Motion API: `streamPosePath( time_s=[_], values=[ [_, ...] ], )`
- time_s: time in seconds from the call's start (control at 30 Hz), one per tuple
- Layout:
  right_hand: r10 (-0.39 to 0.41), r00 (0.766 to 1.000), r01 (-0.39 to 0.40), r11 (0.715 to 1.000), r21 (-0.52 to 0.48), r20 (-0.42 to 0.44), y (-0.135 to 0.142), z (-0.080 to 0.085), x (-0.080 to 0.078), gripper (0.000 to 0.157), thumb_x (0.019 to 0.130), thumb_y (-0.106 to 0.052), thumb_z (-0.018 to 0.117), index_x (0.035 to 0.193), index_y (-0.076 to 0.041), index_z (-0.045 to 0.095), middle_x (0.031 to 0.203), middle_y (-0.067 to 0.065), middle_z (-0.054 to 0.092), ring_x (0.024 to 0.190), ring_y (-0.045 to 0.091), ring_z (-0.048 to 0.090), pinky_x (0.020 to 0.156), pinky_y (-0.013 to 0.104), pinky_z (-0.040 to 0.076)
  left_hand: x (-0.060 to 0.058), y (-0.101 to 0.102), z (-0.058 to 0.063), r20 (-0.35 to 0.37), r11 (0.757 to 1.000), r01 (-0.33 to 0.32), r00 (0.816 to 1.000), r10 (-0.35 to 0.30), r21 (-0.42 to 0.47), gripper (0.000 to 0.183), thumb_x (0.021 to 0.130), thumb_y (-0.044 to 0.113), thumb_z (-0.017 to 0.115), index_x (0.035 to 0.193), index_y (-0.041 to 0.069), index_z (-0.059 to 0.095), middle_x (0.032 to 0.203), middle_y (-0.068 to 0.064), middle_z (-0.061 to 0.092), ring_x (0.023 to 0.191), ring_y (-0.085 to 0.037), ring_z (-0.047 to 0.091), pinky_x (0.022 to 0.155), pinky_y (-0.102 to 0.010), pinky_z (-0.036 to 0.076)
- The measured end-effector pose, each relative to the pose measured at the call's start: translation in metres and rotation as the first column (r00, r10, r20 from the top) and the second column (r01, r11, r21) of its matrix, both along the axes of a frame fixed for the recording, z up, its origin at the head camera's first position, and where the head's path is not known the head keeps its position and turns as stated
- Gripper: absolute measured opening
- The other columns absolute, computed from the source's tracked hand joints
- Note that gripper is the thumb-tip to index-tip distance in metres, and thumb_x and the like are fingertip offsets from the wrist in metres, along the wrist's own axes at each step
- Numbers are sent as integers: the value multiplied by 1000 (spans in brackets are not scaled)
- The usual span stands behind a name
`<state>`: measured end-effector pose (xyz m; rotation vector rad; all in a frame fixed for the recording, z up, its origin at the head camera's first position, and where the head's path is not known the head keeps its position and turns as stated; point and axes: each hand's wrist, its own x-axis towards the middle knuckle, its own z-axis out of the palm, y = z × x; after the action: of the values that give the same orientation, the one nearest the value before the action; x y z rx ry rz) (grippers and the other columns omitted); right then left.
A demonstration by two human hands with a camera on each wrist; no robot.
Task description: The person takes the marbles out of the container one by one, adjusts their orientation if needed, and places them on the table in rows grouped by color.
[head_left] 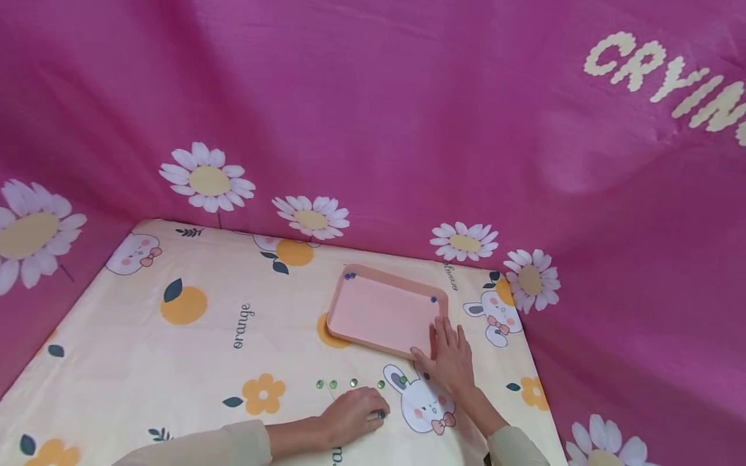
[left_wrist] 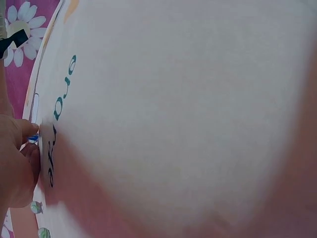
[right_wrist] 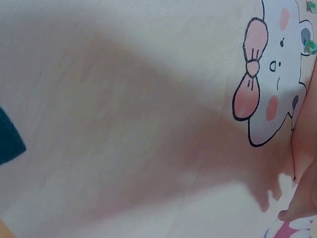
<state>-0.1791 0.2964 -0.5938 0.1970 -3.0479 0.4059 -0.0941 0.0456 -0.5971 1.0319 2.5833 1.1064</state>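
Observation:
Between thumb and fingertips my left hand [head_left: 354,415] pinches a small blue marble [head_left: 381,414], low over the cloth; the left wrist view shows the same blue marble [left_wrist: 33,138] at the fingertips. My right hand [head_left: 453,362] rests at the near right corner of a shallow pink tray [head_left: 373,345], its fingers extended along the right rim and the thumb by the front one. Two blue marbles [head_left: 348,276] sit in the tray's far left corner. Another blue marble [head_left: 434,299] lies near its far right corner. Several green marbles [head_left: 353,382] form a loose row in front of the tray.
A cream tablecloth [head_left: 204,362] printed with oranges, flowers and rabbits covers the table. Magenta fabric [head_left: 373,116] with daisies hangs behind it and along both sides. The tray stands toward the back right, close to the rear fabric.

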Motion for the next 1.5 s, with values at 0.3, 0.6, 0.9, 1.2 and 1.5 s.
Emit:
streamPosePath(
  time_s=[0.3,0.6,0.9,1.2,1.5],
  values=[
    [3,1000,-4,999,34,25,-2,-1,-3,96,89,-64,59,159,-11,22,166,11,13,147,46,11,113,64,16,-35,7,27,95,981,-111,991,96,161,23,94,15,70,116,9,72,99,7,67,82,2,56,74,-17,50],
    [-3,1000,3,1000,19,1,-1,1,0,95,88,-64,59,159,-11,25,166,12,12,147,47,11,113,65,18,-125,37,52,191,950,-194,970,149,246,28,95,10,68,123,3,68,104,-5,71,90,-8,63,82,-20,52],
    [-6,1000,7,1000,19,-6,2,5,-1,100,87,-67,58,159,-9,23,166,13,12,147,47,12,112,65,19,-164,66,33,221,990,-61,975,32,125,26,91,7,73,117,2,73,101,-7,74,88,-9,65,84,-21,51],
    [-19,1000,19,1000,-1,-7,2,5,-3,104,85,-67,61,159,-6,21,165,15,14,146,48,14,111,67,20,-165,90,18,162,999,-9,987,3,36,30,91,12,74,121,7,72,105,-1,73,93,-7,63,89,-21,48],
    [-34,999,34,999,13,13,1,4,-1,105,85,-70,57,160,-8,17,165,14,14,147,46,13,113,63,20,-170,108,7,104,991,-120,988,113,59,25,96,15,69,120,8,72,113,-1,72,106,-14,64,97,-29,47]
  ],
)
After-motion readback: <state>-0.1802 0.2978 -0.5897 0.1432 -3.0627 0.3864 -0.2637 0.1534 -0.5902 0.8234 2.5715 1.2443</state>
